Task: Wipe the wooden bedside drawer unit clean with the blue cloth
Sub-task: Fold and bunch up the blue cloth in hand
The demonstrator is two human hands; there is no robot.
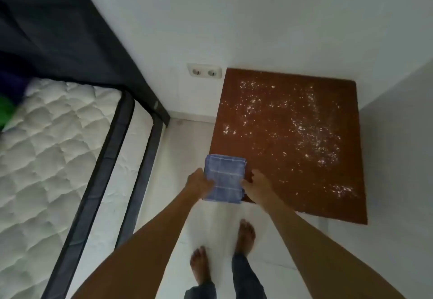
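Note:
The wooden bedside drawer unit (pixel 276 172) stands in the room's corner, seen from above. White powdery specks are scattered across its brown top, mostly toward the right and back. A folded blue checked cloth (pixel 223 178) hangs over the unit's near left corner. My left hand (pixel 199 181) grips the cloth's left edge and my right hand (pixel 256 185) grips its right edge. The drawer fronts are hidden from this angle.
A bed with a white quilted mattress (pixel 54 153) and dark frame fills the left side. A double wall socket (pixel 204 72) sits on the white wall left of the unit. My bare feet (pixel 243 235) stand on the pale tiled floor between the bed and the unit.

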